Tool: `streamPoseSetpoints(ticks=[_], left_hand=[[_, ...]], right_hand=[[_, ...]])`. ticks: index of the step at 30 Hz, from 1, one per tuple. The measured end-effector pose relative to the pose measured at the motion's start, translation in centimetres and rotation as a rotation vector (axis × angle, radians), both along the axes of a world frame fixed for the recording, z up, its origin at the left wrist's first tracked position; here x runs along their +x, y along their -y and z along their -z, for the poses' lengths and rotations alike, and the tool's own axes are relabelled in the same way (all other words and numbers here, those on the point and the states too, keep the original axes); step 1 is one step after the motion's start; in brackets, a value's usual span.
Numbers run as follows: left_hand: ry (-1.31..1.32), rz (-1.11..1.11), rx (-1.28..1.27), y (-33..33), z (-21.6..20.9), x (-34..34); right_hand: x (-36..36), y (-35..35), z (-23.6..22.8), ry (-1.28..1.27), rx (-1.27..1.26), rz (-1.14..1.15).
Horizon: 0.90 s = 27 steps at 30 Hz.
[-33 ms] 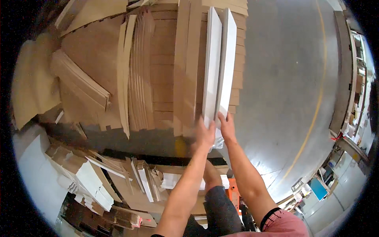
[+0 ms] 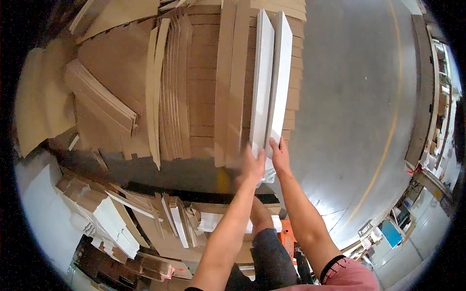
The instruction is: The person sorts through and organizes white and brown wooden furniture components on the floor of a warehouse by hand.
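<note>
Two long, white, angular strips point(image 2: 262, 80) are in hand, not yet released — left hand point(image 2: 253, 166) and right hand point(image 2: 280, 155) both closed about their near ends — and reach over stacked brown cardboard point(image 2: 203, 87), lifted or resting I cannot tell.

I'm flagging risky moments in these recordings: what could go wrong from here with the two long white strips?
The left hand and right hand hold the white strips close to their near ends, so the far ends might dip or swing. A gap shows between the two, so they could slip out of line. Brown cardboard strips lie just to their left, and a sideways swing might knock them.
</note>
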<state>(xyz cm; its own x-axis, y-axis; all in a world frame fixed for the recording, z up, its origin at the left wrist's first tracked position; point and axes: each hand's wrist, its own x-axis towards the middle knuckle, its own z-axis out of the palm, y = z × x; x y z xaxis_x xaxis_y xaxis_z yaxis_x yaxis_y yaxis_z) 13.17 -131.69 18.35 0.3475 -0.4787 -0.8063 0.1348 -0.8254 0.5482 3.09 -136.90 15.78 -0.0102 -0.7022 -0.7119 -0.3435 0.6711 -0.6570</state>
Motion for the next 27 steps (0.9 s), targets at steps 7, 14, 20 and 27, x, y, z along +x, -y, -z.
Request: streamPoseSetpoints(ticks=[7, 14, 20, 27], left_hand=[[-0.064, 0.016, -0.012, -1.0, 1.8, -0.9], [0.139, 0.222, -0.194, -4.1, 4.0, -2.5], [0.024, 0.266, -0.037, -3.4, 2.0, -1.5], [0.163, 0.167, -0.206, -10.5, -7.0, -2.0]], right_hand=[[0.1, 1.4, 1.6, -0.228, -0.218, -0.117], [3.1, 4.7, 1.5, -0.149, -0.160, -0.125], [1.7, 5.4, 1.2, -0.202, -0.177, -0.233], [-6.0, 2.9, 1.7, -0.132, -0.104, 0.107]])
